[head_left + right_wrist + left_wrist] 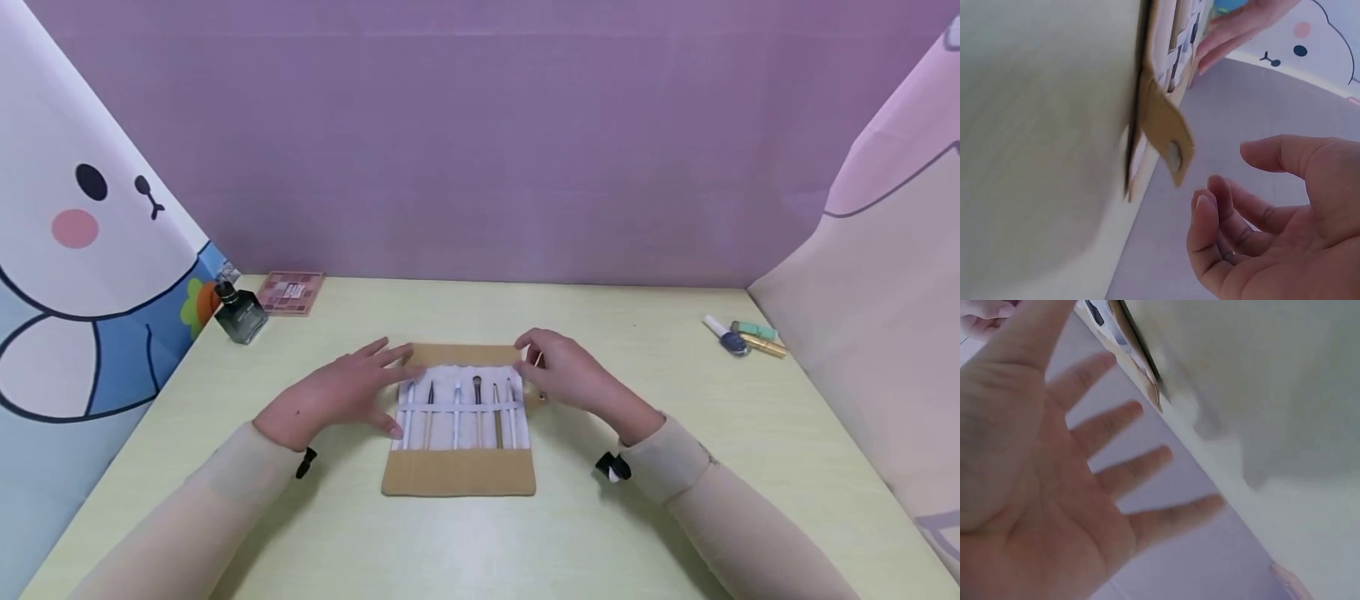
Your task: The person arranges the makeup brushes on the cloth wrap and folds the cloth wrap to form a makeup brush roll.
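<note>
A tan brush roll (459, 475) lies unrolled in the middle of the pale table. Its white lining holds several makeup brushes (457, 404) under an elastic band. My left hand (375, 383) lies flat on the roll's left edge, with its fingers spread. The left wrist view shows that palm (1085, 462) open and holding nothing. My right hand (547, 362) hovers at the roll's right edge, fingers loosely curled. In the right wrist view the right hand (1260, 212) is beside the roll's snap tab (1169, 134) without touching it.
A dark perfume bottle (240, 312) and a pink eyeshadow palette (291, 292) sit at the back left. A nail polish bottle (727, 335) and small tubes (759, 337) lie at the back right. Cartoon-print panels flank the table and a purple wall stands behind it.
</note>
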A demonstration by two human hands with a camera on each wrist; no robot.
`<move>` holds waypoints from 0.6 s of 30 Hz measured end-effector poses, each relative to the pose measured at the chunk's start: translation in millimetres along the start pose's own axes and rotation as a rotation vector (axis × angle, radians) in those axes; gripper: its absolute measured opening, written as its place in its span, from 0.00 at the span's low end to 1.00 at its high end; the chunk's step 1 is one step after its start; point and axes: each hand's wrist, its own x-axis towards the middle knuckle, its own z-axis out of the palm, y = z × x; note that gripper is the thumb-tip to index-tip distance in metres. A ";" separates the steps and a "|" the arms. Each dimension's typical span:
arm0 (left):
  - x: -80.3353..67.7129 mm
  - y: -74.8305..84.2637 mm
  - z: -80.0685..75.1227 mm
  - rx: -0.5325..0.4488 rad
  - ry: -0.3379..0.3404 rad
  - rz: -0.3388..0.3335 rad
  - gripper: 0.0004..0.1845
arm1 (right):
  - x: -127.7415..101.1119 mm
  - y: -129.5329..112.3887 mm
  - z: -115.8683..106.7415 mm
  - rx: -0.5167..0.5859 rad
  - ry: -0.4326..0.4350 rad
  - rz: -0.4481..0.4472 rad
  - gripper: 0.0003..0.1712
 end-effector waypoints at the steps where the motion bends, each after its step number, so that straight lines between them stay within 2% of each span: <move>1: 1.4 -0.9 0.1 0.018 0.002 0.021 0.57 | -1.0 -2.1 0.7 -0.010 0.007 -0.007 0.23; 4: 5.8 -2.4 -0.8 0.060 0.001 0.086 0.57 | -4.1 -8.7 3.6 -0.041 0.015 -0.038 0.23; 12: 20.0 -3.4 -6.0 0.070 -0.088 0.155 0.59 | -9.9 -17.4 13.4 -0.059 0.003 -0.084 0.21; 18: 29.7 -2.3 -11.8 0.090 -0.146 0.232 0.60 | -11.6 -17.8 19.7 -0.078 -0.004 -0.118 0.19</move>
